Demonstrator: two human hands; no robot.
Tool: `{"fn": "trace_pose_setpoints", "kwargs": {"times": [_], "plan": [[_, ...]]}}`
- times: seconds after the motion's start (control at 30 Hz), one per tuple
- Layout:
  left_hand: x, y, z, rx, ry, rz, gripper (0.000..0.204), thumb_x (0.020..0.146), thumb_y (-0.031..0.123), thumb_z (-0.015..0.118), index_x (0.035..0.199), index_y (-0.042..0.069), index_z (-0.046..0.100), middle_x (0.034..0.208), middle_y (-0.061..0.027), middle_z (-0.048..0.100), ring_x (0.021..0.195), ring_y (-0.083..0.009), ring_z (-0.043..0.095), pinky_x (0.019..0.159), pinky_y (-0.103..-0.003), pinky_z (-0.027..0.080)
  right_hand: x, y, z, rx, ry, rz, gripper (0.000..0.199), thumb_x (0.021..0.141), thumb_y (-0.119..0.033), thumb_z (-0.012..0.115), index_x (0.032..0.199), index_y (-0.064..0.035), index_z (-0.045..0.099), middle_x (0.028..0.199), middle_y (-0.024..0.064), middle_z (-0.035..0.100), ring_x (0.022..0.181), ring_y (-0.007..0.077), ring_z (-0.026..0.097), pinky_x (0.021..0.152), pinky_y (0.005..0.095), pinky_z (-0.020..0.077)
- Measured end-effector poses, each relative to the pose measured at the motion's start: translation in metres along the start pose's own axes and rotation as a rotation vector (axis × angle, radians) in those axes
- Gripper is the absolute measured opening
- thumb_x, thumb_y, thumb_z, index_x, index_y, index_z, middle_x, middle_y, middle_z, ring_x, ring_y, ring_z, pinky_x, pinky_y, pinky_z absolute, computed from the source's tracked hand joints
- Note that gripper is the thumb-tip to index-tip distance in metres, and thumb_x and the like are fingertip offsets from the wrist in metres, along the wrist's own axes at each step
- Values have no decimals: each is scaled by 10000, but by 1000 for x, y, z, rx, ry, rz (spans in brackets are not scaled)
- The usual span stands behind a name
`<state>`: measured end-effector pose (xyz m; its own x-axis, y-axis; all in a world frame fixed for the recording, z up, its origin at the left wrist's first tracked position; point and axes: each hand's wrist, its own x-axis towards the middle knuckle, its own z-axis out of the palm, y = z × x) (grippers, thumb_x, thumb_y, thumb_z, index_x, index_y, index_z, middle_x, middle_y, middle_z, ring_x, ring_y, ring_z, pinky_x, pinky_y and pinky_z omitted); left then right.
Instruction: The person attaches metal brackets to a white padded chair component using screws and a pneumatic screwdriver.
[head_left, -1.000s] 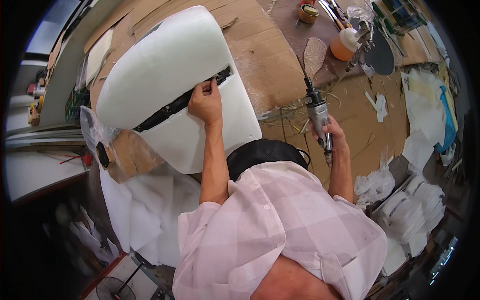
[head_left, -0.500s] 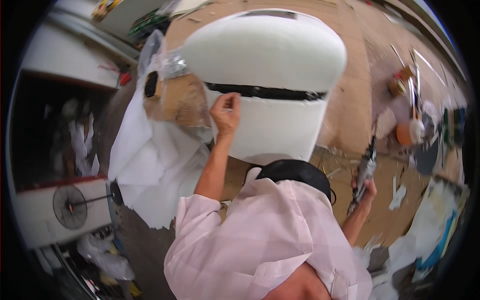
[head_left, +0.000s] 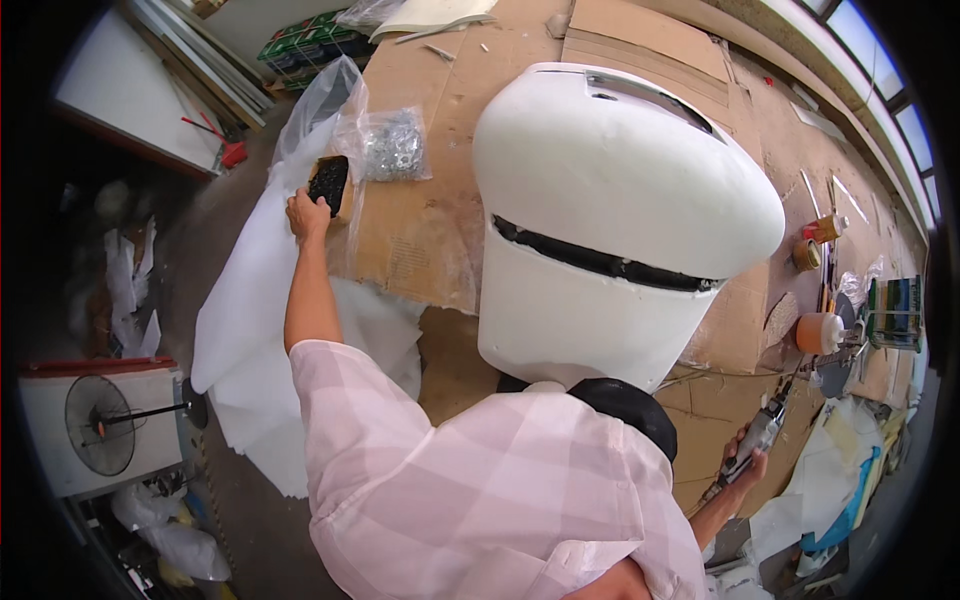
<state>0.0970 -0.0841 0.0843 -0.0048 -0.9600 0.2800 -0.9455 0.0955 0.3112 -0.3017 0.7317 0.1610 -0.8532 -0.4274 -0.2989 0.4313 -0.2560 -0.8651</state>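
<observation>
A large white rounded piece (head_left: pixel 620 170), shaped somewhat like a chair, stands in front of me with a black strip (head_left: pixel 600 258) across its middle. To its left, my left hand (head_left: pixel 308 214) is at the near edge of a small open box (head_left: pixel 328 184) of small black pieces that look like screws. The fingers are curled there; whether they hold one of the pieces is hidden. Low on the right, my right hand (head_left: pixel 744 462) grips a slim grey power screwdriver (head_left: pixel 757 437), its thin tip pointing up and away from me.
Cardboard (head_left: pixel 420 245) covers the work surface, with a clear bag of small metal parts (head_left: pixel 394 145) on it. White sheeting (head_left: pixel 250 290) hangs at the left. An orange-and-white bottle (head_left: pixel 818 333) and tins (head_left: pixel 806 254) stand right. A fan (head_left: pixel 100 425) is lower left.
My left hand has left the black strip and reached left to the box of small black pieces. My view has shifted left; the right hand still holds the power screwdriver low.
</observation>
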Motion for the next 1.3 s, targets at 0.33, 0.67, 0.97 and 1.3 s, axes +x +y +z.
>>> {"fn": "trace_pose_setpoints", "kwargs": {"times": [0.33,0.67,0.97,1.3], "plan": [[24,-14,53,99,113,126,423,907,345,574,1166,13,621,1144,-209,598,1070,-415,533,967,-483,426,-35,10,40,9,141,-11,606,751,-285,624,1234,57,492,944,147,584,638,207,590,537,276,499],[23,5,41,104,11,326,277,971,317,500,1016,46,531,1044,-175,556,1036,-384,549,810,-526,495,-19,13,74,11,110,2,610,744,-277,632,1232,62,492,948,140,598,639,203,596,522,270,497],[27,-2,42,220,97,471,243,980,291,490,923,63,553,943,-137,579,931,-343,599,726,-488,522,-27,17,89,-66,93,-20,636,728,-305,636,1224,61,483,941,128,590,632,193,580,522,274,477],[21,5,28,45,219,703,294,954,288,563,759,67,543,779,-119,575,743,-317,617,581,-481,495,-44,22,84,-45,173,-55,610,723,-278,626,1208,66,491,927,135,586,626,197,577,525,279,474]]}}
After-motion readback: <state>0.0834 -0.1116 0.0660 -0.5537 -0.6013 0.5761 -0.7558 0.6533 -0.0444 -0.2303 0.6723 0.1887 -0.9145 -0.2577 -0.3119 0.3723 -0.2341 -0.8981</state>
